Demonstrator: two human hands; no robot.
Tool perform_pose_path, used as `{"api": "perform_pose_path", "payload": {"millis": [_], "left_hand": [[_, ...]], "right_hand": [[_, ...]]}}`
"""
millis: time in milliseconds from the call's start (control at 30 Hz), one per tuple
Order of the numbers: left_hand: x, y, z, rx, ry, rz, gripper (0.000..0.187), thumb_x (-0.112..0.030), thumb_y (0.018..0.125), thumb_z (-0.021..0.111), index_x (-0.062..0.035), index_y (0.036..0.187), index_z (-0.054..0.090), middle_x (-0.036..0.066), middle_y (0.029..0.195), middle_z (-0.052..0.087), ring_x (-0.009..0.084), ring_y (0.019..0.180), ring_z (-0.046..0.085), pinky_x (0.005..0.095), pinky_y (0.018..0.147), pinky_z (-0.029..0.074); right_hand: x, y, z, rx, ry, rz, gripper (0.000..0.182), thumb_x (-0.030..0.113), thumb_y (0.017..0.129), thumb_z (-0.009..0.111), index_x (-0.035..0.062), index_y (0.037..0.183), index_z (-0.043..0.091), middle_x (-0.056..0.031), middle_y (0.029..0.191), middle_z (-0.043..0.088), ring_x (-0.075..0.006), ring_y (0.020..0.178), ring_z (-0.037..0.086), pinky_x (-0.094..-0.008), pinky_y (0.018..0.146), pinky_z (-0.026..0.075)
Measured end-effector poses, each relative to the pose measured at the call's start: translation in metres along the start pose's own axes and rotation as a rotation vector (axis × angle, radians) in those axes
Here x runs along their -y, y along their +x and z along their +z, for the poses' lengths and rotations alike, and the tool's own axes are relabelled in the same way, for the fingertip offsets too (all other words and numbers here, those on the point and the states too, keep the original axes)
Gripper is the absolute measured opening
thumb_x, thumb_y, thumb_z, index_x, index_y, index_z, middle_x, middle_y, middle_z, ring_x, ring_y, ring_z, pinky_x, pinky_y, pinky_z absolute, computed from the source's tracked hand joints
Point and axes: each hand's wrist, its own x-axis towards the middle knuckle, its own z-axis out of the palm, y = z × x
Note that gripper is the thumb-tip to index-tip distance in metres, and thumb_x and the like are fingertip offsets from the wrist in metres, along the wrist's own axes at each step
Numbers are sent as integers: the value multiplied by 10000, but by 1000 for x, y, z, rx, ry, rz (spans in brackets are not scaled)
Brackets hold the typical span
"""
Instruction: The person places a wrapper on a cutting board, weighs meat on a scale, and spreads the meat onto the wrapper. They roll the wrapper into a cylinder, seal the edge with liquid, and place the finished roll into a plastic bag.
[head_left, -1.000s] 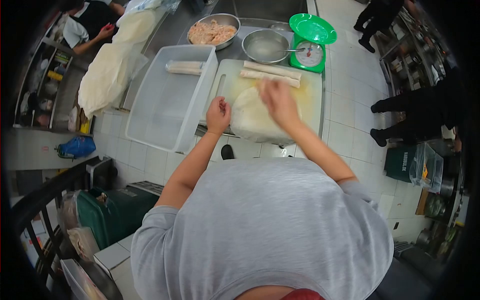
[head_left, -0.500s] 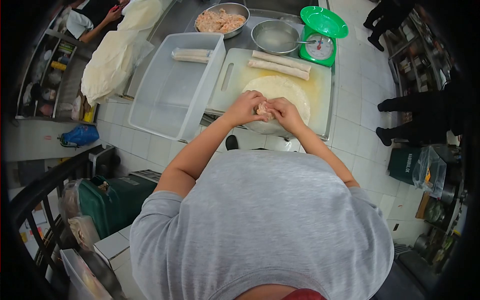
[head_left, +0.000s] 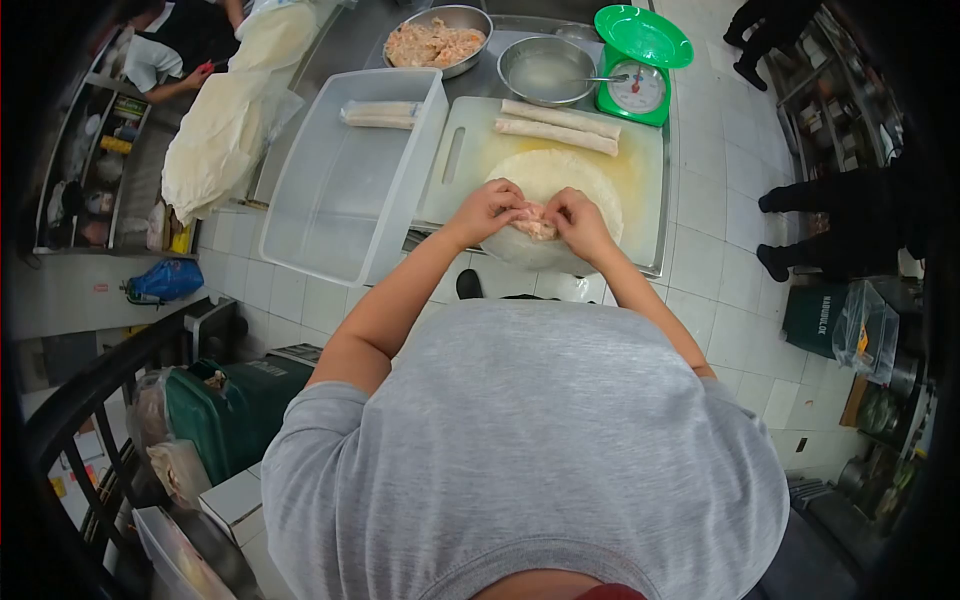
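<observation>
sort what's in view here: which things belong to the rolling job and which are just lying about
In use: left hand and right hand shaping filling on the wrapper; cutting board; finished rolls; filling bowl.
Lying about: green scale; blue bag; green case.

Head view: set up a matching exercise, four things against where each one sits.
Things:
1. filling
2. green scale
3. two finished rolls
4. rolls in the clear tub

Places:
A. far end of the cutting board
B. left of the cutting board
C. between both hands, on the round wrapper
D. right of the steel bowl of liquid

Pairs: 1-C, 2-D, 3-A, 4-B
</observation>
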Motion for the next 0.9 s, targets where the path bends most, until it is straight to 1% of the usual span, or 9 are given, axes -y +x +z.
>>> {"api": "perform_pose_path", "payload": {"millis": [33, 100, 167, 433, 533, 633, 733, 833, 900], "left_hand": [[-3, -1, -4, -3, 20, 3, 318, -155, 745, 753, -80, 1044, 675, 61, 1043, 571, 216, 1000, 549, 326, 858, 461], [-9, -2, -6, -40, 19, 1, 347, -158, 730, 761, -78, 1055, 669, 63, 1031, 570, 223, 999, 545, 334, 861, 456], [-14, -2, -4, -57, 26, 12, 394, -167, 709, 774, -75, 1074, 658, 71, 1026, 565, 233, 999, 540, 345, 866, 450], [-5, -3, -4, 26, 152, 31, 445, -197, 700, 796, -57, 1089, 633, 82, 1020, 558, 234, 972, 539, 351, 855, 447], [-30, -6, -16, -76, -22, -59, 371, -215, 716, 780, -72, 1034, 654, 82, 1006, 567, 242, 927, 556, 346, 830, 458], [-8, -7, -14, -63, 58, 3, 386, -192, 736, 768, -65, 1077, 637, 80, 1023, 570, 225, 879, 568, 310, 783, 472], [13, -3, -10, -30, 204, 73, 411, -172, 743, 764, -53, 1110, 624, 75, 1026, 571, 215, 869, 575, 295, 776, 479], [6, -12, -10, -137, 35, -21, 340, -161, 751, 751, -54, 1056, 648, 72, 1001, 576, 221, 871, 573, 311, 780, 477], [0, -12, -12, -202, 21, -20, 309, -156, 754, 744, -49, 1031, 657, 76, 992, 575, 226, 877, 569, 325, 778, 472]], "right_hand": [[4, 0, -4, -2, 136, 94, 206, 87, 696, 726, 30, 860, 616, -116, 926, 566, -315, 988, 501, -374, 868, 420], [5, -3, 0, -84, -141, -266, 219, 73, 700, 712, 28, 896, 626, -113, 941, 566, -315, 973, 507, -374, 860, 428], [5, -3, 8, -97, -285, -427, 258, 71, 698, 709, 27, 941, 634, -112, 957, 565, -313, 967, 510, -375, 857, 433], [-19, 11, 11, 44, -225, -293, 322, 83, 670, 728, 55, 982, 654, -126, 953, 555, -323, 873, 540, -401, 797, 462], [19, 12, -1, 12, 160, -37, 193, 54, 704, 704, 47, 891, 658, -120, 900, 558, -298, 815, 566, -384, 748, 477], [0, 22, 15, 44, 90, 76, 153, 105, 736, 721, 46, 863, 658, -122, 903, 571, -246, 835, 588, -346, 741, 482], [1, 24, 21, -2, -387, -39, 197, 173, 742, 748, 42, 855, 654, -124, 894, 580, -232, 861, 598, -328, 763, 486], [0, 29, 10, 104, 31, 204, 198, 159, 714, 742, 32, 831, 645, -132, 864, 578, -288, 844, 589, -369, 754, 489], [4, 27, 9, 34, -127, -40, 202, 147, 696, 739, 24, 822, 640, -137, 835, 573, -317, 834, 579, -390, 744, 484]]}}
